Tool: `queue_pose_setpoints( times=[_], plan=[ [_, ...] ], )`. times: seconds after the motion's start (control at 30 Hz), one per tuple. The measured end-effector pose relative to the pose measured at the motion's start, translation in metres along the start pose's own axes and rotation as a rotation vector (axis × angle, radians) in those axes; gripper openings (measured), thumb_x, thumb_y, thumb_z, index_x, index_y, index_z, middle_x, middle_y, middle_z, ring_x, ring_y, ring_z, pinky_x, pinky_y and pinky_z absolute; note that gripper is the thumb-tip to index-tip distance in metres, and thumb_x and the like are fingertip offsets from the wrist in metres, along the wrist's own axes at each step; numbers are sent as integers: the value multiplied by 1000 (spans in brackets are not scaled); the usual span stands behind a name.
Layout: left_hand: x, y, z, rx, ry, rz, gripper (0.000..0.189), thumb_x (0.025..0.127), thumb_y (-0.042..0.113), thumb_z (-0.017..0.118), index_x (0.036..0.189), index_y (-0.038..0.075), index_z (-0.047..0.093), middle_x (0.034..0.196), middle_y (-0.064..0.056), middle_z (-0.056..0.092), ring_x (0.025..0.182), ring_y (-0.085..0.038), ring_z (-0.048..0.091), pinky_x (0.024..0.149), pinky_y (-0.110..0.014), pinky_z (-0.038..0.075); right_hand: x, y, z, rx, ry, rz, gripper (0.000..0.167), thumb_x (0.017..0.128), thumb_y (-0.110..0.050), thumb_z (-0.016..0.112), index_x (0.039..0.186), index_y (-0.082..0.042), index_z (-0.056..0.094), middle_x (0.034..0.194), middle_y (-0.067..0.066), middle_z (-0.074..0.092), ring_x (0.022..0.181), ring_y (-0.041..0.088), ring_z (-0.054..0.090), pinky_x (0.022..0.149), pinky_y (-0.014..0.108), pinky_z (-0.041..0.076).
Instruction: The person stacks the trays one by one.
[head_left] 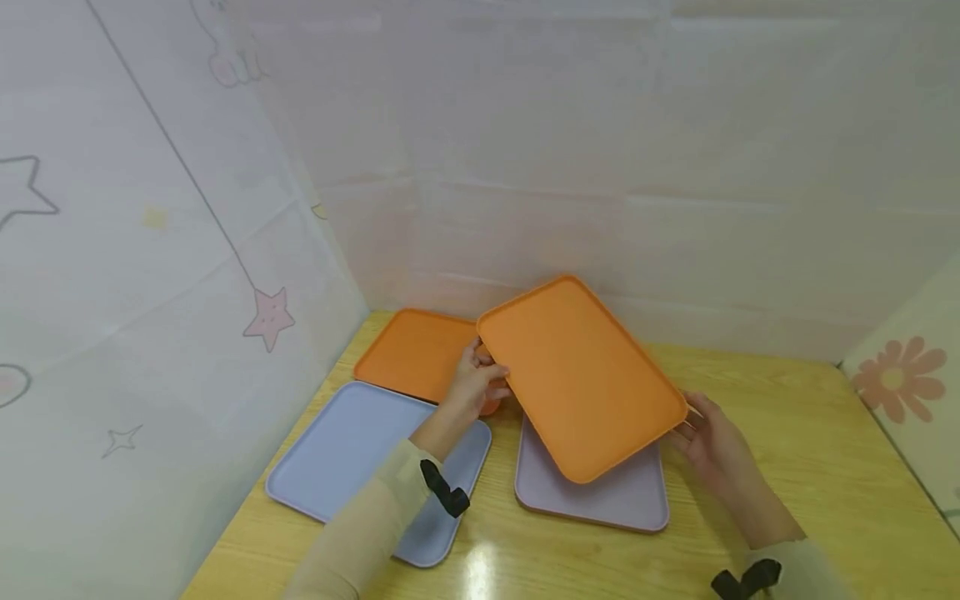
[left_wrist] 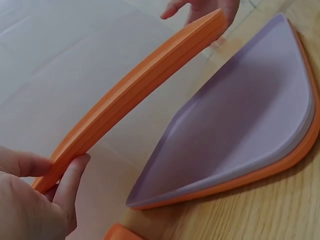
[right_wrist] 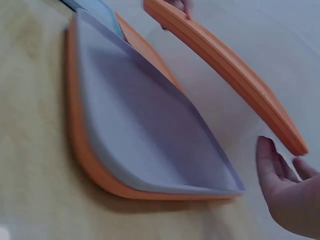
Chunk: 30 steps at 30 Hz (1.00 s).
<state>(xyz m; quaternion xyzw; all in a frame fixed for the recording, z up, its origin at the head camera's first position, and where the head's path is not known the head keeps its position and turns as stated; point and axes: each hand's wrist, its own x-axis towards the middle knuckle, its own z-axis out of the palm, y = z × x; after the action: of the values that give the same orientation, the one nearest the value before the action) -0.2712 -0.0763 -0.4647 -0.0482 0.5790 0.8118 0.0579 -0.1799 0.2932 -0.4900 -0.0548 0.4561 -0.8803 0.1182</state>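
Observation:
Raised and tilted above the table is an orange tray [head_left: 581, 379]. Its edge looks thick and grooved in both wrist views; whether it is one tray or two nested is unclear. My left hand [head_left: 474, 385] pinches its left edge between thumb and fingers. At the opposite corner, my right hand [head_left: 714, 442] has its fingers spread loosely around the edge, not closed on it; in the right wrist view the fingertips [right_wrist: 266, 145] are close to the tray's end, and contact is hard to tell. Below lies a purple tray [head_left: 600, 500], stacked on another orange tray [left_wrist: 220, 186].
A blue tray [head_left: 352, 450] lies on the wooden table [head_left: 810, 433] at the left, under my left forearm. Behind it sits another orange tray [head_left: 412, 354], partly covered by my left hand and the raised tray. Printed cloth walls [head_left: 525, 167] stand around the table.

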Motion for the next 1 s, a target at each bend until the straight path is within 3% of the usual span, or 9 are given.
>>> queue_pose_setpoints(
  times=[0.1,0.23,0.33,0.43,0.67,1.0],
  plan=[
    [2,1,-7,55,-49,-23,81,87,-14,63,156,14,33,101,-8,50,77,-18,64,62,-42,62,10,-11,-7,-126,-32,79,34,112,-28,33,135,-16,55,123,-3,64,109,12,63,90,29,55],
    [4,0,-14,112,-102,-73,82,87,-13,63,158,15,33,105,-9,54,81,-19,66,63,-40,62,24,-21,-8,-385,-55,195,49,112,-27,36,157,-11,29,127,-11,63,116,7,61,93,30,55],
    [3,0,-16,135,-141,-108,85,88,-13,63,160,15,30,110,-10,55,84,-20,66,63,-38,62,31,-25,-5,-516,-94,232,63,111,-30,38,162,-3,11,132,-12,60,119,8,61,97,32,54],
    [3,0,-17,171,-187,-134,85,89,-12,64,161,15,27,112,-11,54,88,-20,65,65,-38,62,36,-27,-2,-589,-126,241,65,111,-30,41,162,-3,12,134,-10,59,119,12,62,96,37,55],
    [4,1,-20,201,-230,-165,85,90,-9,65,161,16,27,116,-11,52,93,-21,62,68,-40,61,38,-24,3,-663,-118,258,68,108,-23,51,162,-5,14,126,-2,65,111,20,67,92,46,57],
    [4,2,-25,205,-261,-177,78,91,-7,65,158,14,33,123,-11,54,96,-21,63,74,-41,61,30,-10,5,-621,-137,291,76,104,-16,56,162,-3,9,121,5,69,106,25,69,91,50,57]
  ],
)
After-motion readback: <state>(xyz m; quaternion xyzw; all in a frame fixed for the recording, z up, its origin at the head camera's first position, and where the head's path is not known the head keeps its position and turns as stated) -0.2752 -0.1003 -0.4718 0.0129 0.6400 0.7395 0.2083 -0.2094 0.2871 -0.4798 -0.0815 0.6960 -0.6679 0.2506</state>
